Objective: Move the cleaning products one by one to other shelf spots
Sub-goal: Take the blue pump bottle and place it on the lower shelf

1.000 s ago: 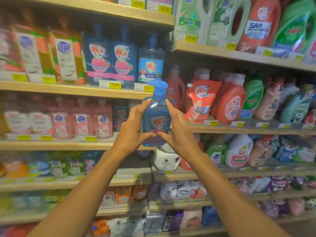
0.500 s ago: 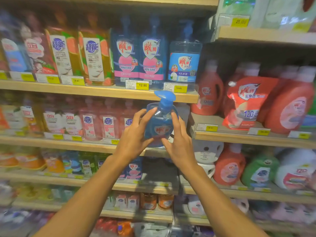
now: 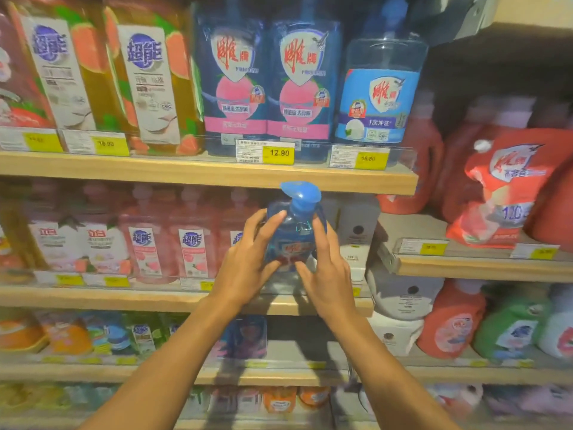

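A blue pump bottle [image 3: 296, 234] with a blue dispenser head stands upright between both my hands, at the front of the second wooden shelf [image 3: 155, 301]. My left hand [image 3: 248, 262] grips its left side, thumb across the front near the label. My right hand [image 3: 325, 268] holds its right side, fingers up along the bottle. The bottle's base is hidden behind my hands. Its pump head sits just under the upper shelf's edge [image 3: 201, 173].
Pink bottles [image 3: 192, 243] stand in a row to the left of the blue bottle, white boxes [image 3: 356, 231] to its right. Blue refill pouches [image 3: 297, 85] and a clear blue bottle [image 3: 379, 94] fill the shelf above. Red jugs and a red pouch [image 3: 502, 190] sit at right.
Both hands have carried the blue pump bottle forward and down, in under the upper shelf and towards the second shelf. The camera has moved closer to the shelves.
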